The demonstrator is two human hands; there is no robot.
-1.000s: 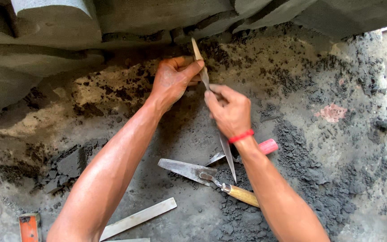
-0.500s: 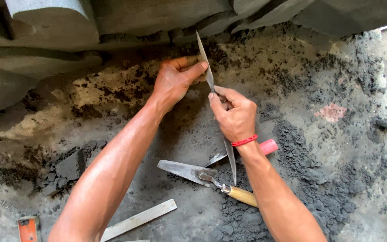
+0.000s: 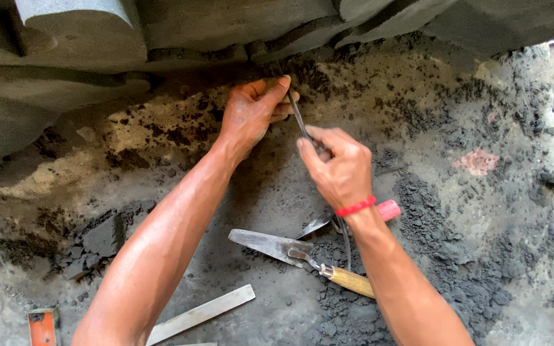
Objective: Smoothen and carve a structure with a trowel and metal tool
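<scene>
My right hand (image 3: 338, 168), with a red band on its wrist, grips a long thin metal blade (image 3: 299, 114) whose tip points up into the dark mortar joint under the grey stone blocks (image 3: 226, 25). My left hand (image 3: 251, 112) rests against the same joint, its fingertips touching the blade near the tip. The blade's lower end runs down behind my right wrist.
A pointed trowel (image 3: 270, 243) with a wooden handle lies on the mortar-covered ground below my hands. Beside it lies a tool with a pink handle (image 3: 389, 209). A flat pale strip (image 3: 203, 313) and an orange tool (image 3: 43, 327) lie at the lower left. Dark loose mortar (image 3: 444, 243) is heaped on the right.
The blade's tip has dropped from standing above the blocks' edge down into the joint. Both hands have shifted slightly toward the joint.
</scene>
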